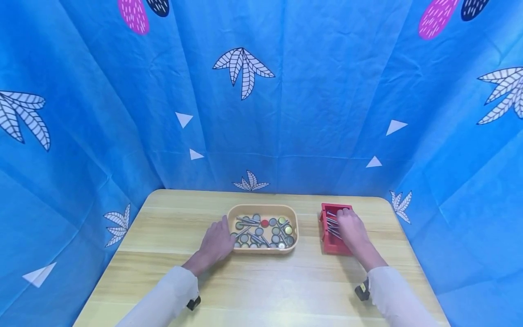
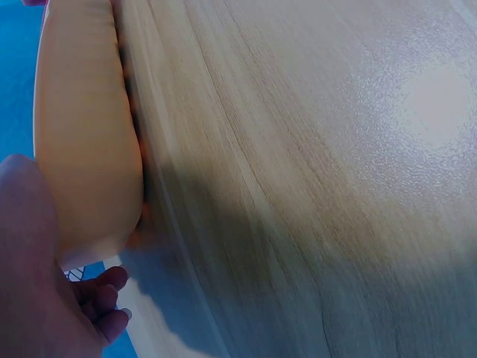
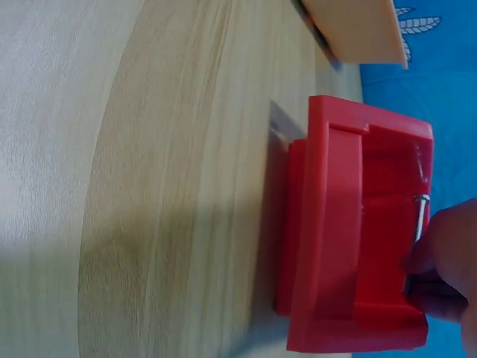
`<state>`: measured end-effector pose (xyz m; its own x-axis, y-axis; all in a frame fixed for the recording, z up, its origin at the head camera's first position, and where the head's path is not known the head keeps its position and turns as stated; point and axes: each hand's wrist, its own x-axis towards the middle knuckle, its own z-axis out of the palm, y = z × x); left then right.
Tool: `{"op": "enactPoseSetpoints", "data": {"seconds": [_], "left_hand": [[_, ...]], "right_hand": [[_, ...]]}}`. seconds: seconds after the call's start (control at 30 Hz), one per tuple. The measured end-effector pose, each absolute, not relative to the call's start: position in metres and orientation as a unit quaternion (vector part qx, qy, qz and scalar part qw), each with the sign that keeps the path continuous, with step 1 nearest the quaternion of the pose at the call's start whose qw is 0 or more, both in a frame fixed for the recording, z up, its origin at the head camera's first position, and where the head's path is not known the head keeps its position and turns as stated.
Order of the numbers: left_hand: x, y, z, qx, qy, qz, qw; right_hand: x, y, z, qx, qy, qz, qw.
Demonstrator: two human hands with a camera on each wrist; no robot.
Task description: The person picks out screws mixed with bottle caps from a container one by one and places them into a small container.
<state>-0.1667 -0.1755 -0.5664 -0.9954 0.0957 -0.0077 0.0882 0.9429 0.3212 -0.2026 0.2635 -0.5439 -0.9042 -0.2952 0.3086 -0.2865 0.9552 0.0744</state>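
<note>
At the left end of a cream tray (image 1: 261, 250), my left hand (image 1: 218, 240) grips the rim. The left wrist view shows its thumb against the tray wall (image 2: 89, 127) and the other fingers curled beyond the end. Inside the tray lie several bottle caps (image 1: 288, 230), one red cap (image 1: 264, 223) and long silver screws (image 1: 248, 221). My right hand (image 1: 352, 228) reaches into a red bin (image 1: 337, 249), thumb and fingers pinching a silver screw (image 3: 420, 216). More screws (image 1: 333, 222) lie in the bin beside the hand.
Both containers stand apart on a pale wooden table (image 1: 261, 290), the red bin to the right. A blue patterned curtain (image 1: 327, 113) hangs behind and along both sides. Dark wrist cameras (image 1: 362, 290) sit below the white sleeves (image 1: 396, 295).
</note>
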Motion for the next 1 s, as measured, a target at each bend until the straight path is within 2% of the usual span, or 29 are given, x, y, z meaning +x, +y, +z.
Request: {"op": "enactPoseSetpoints", "data": {"seconds": [0.2,0.53,1.0], "left_hand": [[-0.168,-0.175,-0.567,0.048,0.983,0.179,0.007],[-0.167,-0.176,-0.567,0.046,0.984,0.174,0.011],[-0.165,-0.175,-0.564,0.047,0.984,0.174,0.009]], "right_hand": [[-0.205,0.26,-0.552,0.147,-0.979,-0.03,0.141],[-0.206,0.253,-0.562,0.142,-0.987,-0.022,0.079],[-0.21,0.254,-0.569,0.137,-0.989,-0.014,0.061]]}}
